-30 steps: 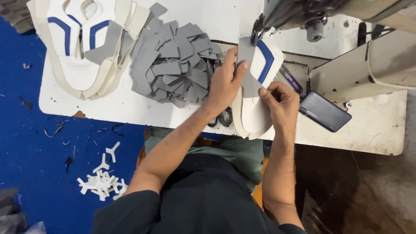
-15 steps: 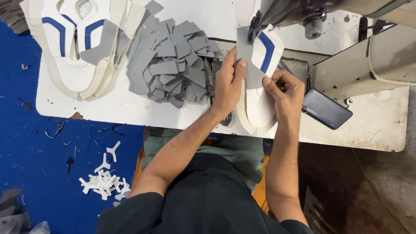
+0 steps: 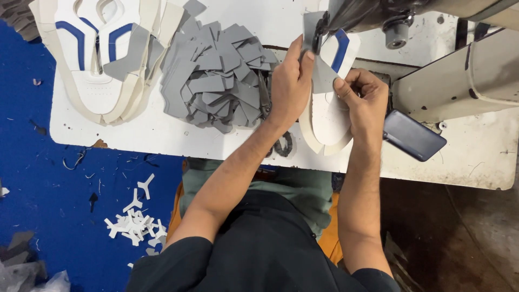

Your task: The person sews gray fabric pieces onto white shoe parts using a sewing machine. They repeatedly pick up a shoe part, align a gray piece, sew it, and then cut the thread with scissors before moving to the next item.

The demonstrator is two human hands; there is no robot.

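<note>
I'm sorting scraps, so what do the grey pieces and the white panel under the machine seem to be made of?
Grey pieces: likely thin synthetic leather or felt, matte, flat-cut, lying limp in a heap. White panel: seemingly smooth synthetic leather with faint perforations and a blue stripe; it bends between the hands.

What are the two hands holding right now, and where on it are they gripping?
Both hold a white shoe upper piece with a grey patch at the sewing machine. The left hand pinches its left edge near the top; the right hand presses its right side.

White worktable [image 3: 162,135]; blue floor [image 3: 48,189] strewn with white offcuts [image 3: 132,221].
</note>
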